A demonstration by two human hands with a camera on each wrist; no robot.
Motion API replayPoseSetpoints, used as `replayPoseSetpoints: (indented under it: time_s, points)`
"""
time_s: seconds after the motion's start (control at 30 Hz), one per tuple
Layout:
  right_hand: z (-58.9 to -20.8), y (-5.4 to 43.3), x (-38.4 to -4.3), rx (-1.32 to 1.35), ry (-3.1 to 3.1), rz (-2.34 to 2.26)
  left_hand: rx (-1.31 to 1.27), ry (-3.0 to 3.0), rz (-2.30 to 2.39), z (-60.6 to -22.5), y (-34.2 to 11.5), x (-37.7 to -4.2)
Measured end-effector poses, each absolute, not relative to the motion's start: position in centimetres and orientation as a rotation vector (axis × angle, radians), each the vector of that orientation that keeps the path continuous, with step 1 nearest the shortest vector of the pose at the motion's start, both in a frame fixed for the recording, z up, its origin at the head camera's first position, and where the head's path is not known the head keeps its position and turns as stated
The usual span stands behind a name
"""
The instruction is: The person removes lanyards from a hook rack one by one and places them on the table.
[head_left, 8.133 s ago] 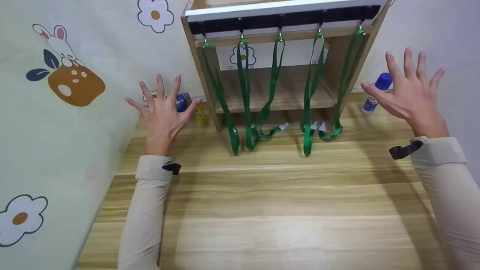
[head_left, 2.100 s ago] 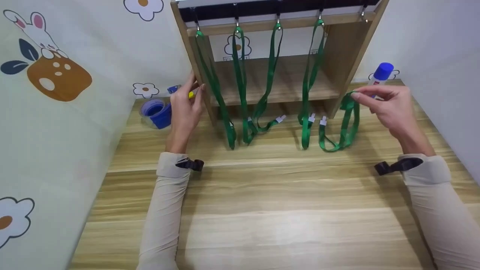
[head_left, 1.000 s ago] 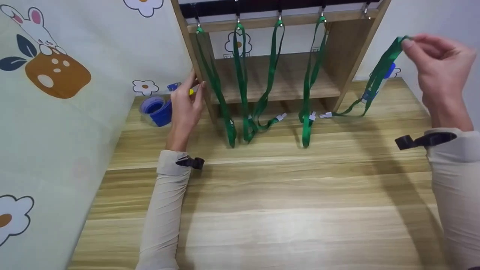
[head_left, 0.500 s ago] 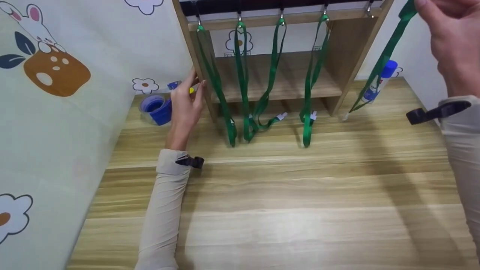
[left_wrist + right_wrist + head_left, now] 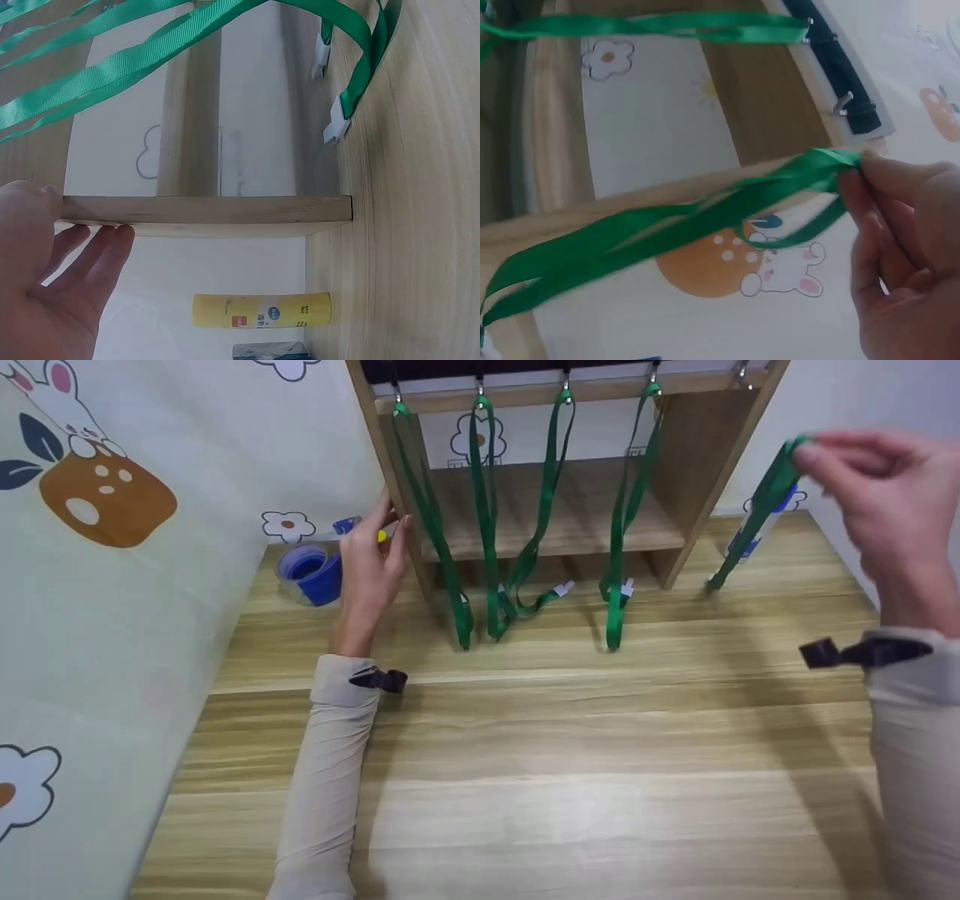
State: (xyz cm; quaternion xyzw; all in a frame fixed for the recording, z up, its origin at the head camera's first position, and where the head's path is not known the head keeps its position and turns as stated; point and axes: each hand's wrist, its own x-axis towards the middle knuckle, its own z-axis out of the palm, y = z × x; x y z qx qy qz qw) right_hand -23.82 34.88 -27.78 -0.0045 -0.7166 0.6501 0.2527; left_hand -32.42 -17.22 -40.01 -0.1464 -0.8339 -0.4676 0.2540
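Observation:
My right hand point(image 5: 904, 502) pinches the top of a green lanyard point(image 5: 765, 502) between thumb and fingertips, right of a wooden shelf unit point(image 5: 697, 472). The strap slants down from the fingers, its lower end close over the table. In the right wrist view the lanyard point(image 5: 667, 247) crosses in front of the shelf's side panel, with a bare hook point(image 5: 843, 103) above. My left hand point(image 5: 369, 570) grips the shelf's left side. In the left wrist view its thumb and fingers lie on either side of the panel point(image 5: 225, 210). Several other green lanyards point(image 5: 484, 510) hang from the shelf's hooks.
A blue-and-white glue stick point(image 5: 750, 544) stands right of the shelf, partly behind the held lanyard. Left of the shelf are a blue roll in a clear tub point(image 5: 319, 577) and a yellow stick point(image 5: 262, 310). Patterned walls point(image 5: 150, 645) border the wooden table point(image 5: 525, 780).
Both hands were spread apart; the left has come to grip the shelf's side. The right took the rightmost lanyard off its hook, lifted it to the upper right, and has just lowered it somewhat.

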Motion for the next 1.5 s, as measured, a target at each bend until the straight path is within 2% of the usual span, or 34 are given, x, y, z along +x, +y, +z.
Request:
replayPoseSetpoints:
  time_s: [0.17,0.33,0.6,0.83,0.97,1.17,1.27,1.5]
  points:
    - [-31.6,34.8,-22.7,0.131,-2.05,1.761,-0.382,-2.266,-1.276,-39.9,-17.4,-32.3]
    - [-33.9,34.9,-23.1,0.207,-2.206,1.759,-0.361,-2.273,-1.259,-39.7,-17.7,-32.0]
    - [-34.4,35.1,-22.9,0.329,-2.582,1.392,-0.363,-2.271,-1.256,-39.5,-17.9,-31.8]
    - [-35.0,36.0,-23.0,0.462,-2.764,1.478,-0.38,-2.254,-1.251,-39.5,-17.8,-31.7]
    - [-36.9,36.6,-24.5,0.367,-2.777,1.616,-0.366,-2.257,-1.245,-39.5,-18.0,-31.6]
    - [-41.6,37.5,-27.0,-0.102,-2.695,1.864,-0.359,-2.254,-1.282,-39.7,-18.3,-31.4]
    - [-43.2,37.9,-27.7,-0.265,-2.651,1.831,-0.363,-2.254,-1.285,-39.9,-18.4,-31.2]
    - [-43.5,38.3,-28.6,-0.303,-2.911,1.478,-0.37,-2.26,-1.268,-40.1,-18.4,-31.3]
